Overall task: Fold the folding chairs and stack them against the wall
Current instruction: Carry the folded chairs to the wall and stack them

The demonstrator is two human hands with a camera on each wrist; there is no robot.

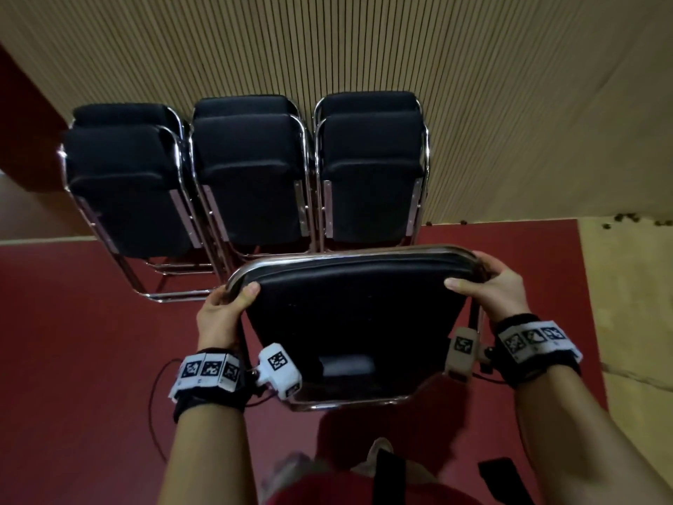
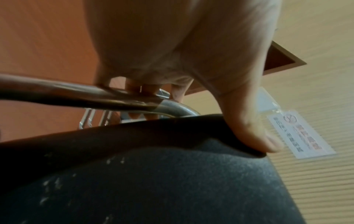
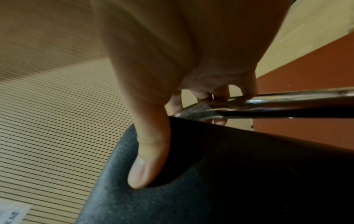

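Folded chair carried toward the stacked row

Both hands, left hand (image 1: 222, 308) and right hand (image 1: 500, 286), clamp the black padded chrome-framed folding chair (image 1: 357, 315); set down carelessly, it could likely topple the leaning stacked chairs (image 1: 251, 176).

3 stacks of folded chairs (image 1: 251, 176) against wall (image 1: 327, 41), open red floor (image 1: 73, 340) before them

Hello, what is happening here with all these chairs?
A person is putting folding chairs away. Both hands hold one folded chair by its top corners: the left hand and the right hand each wrap the metal frame, thumbs pressing the black padding. Ahead, three stacks of folded chairs lean against the slatted wall on the red floor. The held chair is not yet placed there.
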